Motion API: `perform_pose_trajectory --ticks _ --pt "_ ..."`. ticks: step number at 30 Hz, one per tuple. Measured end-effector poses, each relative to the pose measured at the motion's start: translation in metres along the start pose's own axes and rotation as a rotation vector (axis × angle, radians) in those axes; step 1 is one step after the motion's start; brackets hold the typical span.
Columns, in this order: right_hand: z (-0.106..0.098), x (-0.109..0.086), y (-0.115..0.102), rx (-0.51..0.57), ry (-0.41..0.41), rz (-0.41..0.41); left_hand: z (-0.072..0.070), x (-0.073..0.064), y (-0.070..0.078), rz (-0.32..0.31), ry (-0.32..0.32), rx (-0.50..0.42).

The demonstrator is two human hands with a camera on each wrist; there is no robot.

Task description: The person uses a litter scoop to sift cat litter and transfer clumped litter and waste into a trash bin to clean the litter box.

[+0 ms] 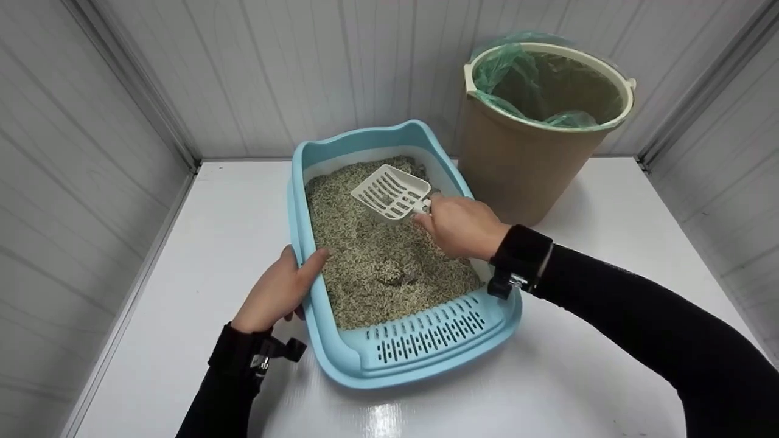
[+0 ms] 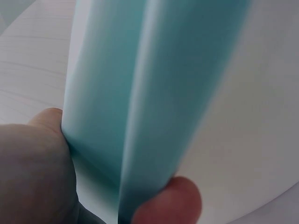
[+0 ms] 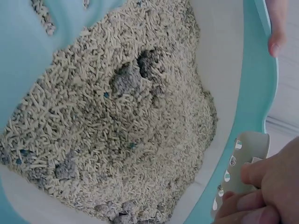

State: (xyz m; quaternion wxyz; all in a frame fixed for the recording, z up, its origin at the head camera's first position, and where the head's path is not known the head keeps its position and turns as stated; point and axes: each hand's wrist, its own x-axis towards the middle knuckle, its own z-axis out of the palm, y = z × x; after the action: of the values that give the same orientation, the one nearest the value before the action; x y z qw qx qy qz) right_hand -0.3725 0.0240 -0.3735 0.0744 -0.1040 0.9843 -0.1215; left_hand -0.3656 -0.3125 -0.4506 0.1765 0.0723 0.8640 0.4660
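Observation:
A blue litter box (image 1: 296, 201) filled with pellet litter (image 1: 359, 267) stands on the white surface. My left hand (image 1: 283, 286) grips its left wall, thumb over the rim and fingers beneath; in the left wrist view a fingertip (image 2: 173, 203) presses the blue plastic. My right hand (image 1: 465, 226) holds a white slotted litter scoop (image 1: 389, 191) by its handle, over the far part of the litter. In the right wrist view, the scoop (image 3: 250, 142) is partly hidden by the fingers. Grey clumps (image 3: 127, 79) show in the litter.
A tan trash bin (image 1: 517, 158) with a green plastic liner (image 1: 502, 67) stands behind the box at the right, close to its rim. Panelled walls (image 1: 274, 73) enclose the white table (image 1: 237, 207) at the back and both sides. A slotted ledge (image 1: 426, 340) forms the box's near end.

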Motion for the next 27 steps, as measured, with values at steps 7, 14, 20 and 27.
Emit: perform_pose_trajectory --ticks 7,14,20,27 --pt "-0.037 -0.016 0.003 0.041 -0.004 -0.071 0.002 0.001 0.002 0.010 -0.002 -0.009" --pt "-0.129 -0.031 0.021 0.030 0.045 0.035 0.003 0.001 0.001 0.003 -0.004 -0.012" --pt "-0.197 -0.034 0.068 -0.016 0.116 0.151 0.002 0.002 0.001 0.012 0.001 -0.008" --pt "-0.224 -0.035 0.123 -0.159 0.082 0.293 0.001 0.003 -0.002 0.003 0.004 -0.002"
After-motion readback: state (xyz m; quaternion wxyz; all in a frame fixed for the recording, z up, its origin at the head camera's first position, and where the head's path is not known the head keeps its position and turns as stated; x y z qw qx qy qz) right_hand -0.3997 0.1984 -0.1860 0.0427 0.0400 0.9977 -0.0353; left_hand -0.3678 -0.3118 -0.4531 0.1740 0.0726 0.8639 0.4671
